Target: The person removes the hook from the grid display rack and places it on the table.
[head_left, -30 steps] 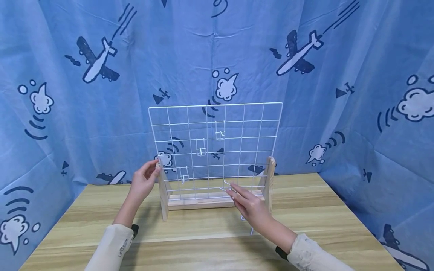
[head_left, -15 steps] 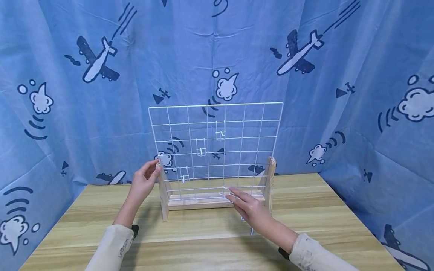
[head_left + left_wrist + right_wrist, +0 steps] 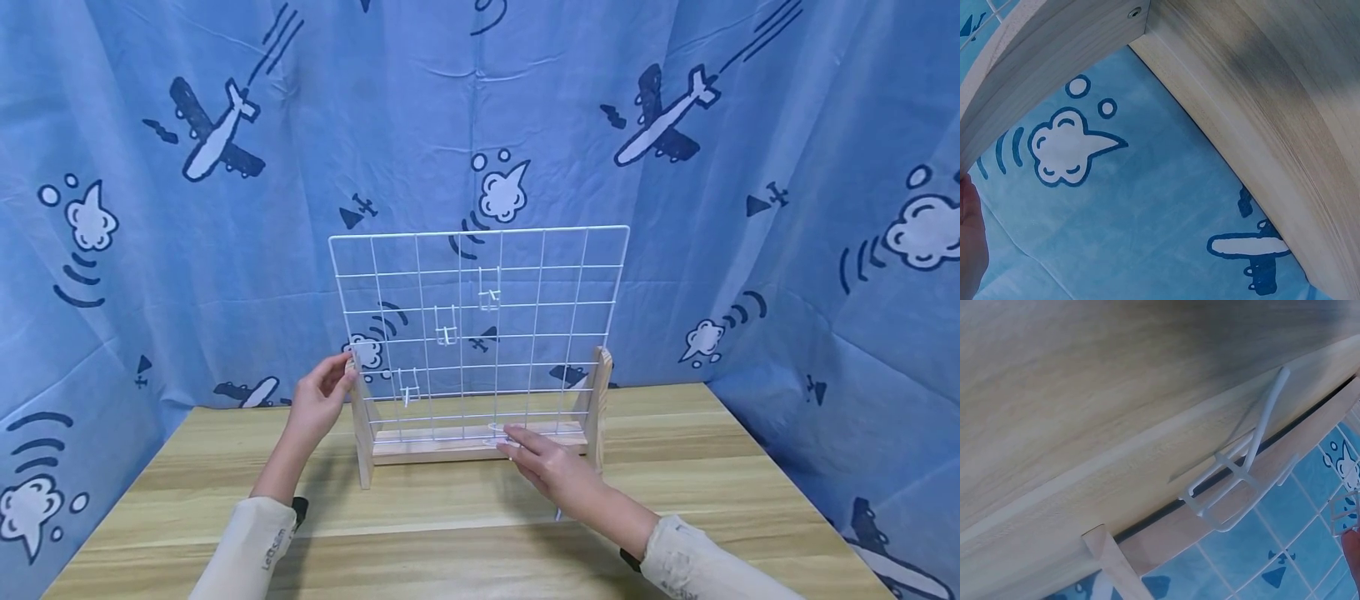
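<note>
My left hand (image 3: 321,398) pinches the top of the left wooden upright (image 3: 362,437) of a stand. The stand holds a white wire grid panel (image 3: 480,232) upright. Low on the panel, right of its middle, my right hand (image 3: 553,468) pinches a white wire hook (image 3: 497,428) at the front of the mesh; whether it touches the wires I cannot tell. In the right wrist view this hook (image 3: 1344,514) shows by a fingertip (image 3: 1352,555). Another white wire hook (image 3: 1235,475) lies on the table, mostly hidden under my right hand in the head view.
Three white hooks hang on the grid in a rising diagonal: a lower-left hook (image 3: 408,392), a middle hook (image 3: 446,335) and an upper hook (image 3: 490,297). A wooden crossbar (image 3: 442,452) joins the uprights. Blue patterned curtains (image 3: 420,108) surround the wooden table (image 3: 420,533).
My right hand has lowered the held hook a little along the front of the grid, towards the crossbar. My left hand stays on the upright.
</note>
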{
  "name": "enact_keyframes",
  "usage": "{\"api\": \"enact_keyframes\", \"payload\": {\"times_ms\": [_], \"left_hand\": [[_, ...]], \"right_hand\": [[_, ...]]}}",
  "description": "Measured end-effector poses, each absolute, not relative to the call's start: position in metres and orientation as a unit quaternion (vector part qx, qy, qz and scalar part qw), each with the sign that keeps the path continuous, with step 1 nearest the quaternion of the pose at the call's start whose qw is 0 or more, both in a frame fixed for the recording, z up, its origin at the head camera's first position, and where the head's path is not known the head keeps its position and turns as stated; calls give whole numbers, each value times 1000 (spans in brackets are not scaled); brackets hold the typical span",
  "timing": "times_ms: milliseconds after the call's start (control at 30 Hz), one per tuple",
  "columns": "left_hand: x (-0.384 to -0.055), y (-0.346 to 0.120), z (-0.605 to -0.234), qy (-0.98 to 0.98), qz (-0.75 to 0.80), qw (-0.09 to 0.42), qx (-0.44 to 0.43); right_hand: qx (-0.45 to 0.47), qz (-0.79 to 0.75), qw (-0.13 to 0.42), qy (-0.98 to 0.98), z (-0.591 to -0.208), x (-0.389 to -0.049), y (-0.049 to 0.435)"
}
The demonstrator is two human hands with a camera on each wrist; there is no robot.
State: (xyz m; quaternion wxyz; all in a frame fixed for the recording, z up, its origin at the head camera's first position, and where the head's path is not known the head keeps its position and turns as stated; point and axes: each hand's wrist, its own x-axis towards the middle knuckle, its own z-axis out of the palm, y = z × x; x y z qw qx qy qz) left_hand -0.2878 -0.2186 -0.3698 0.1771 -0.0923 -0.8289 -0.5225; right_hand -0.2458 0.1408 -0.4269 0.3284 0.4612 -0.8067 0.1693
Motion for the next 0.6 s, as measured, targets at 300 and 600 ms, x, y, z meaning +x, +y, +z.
{"api": "enact_keyframes", "payload": {"times_ms": [300,600], "left_hand": [[-289,-220,-371,-822,-527,191,-104],[-281,-215,-363,-824,-529,179,-97]], "right_hand": [[492,150,338,-788,-433,-250,140],[508,114,306,-797,-436,-249,139]]}}
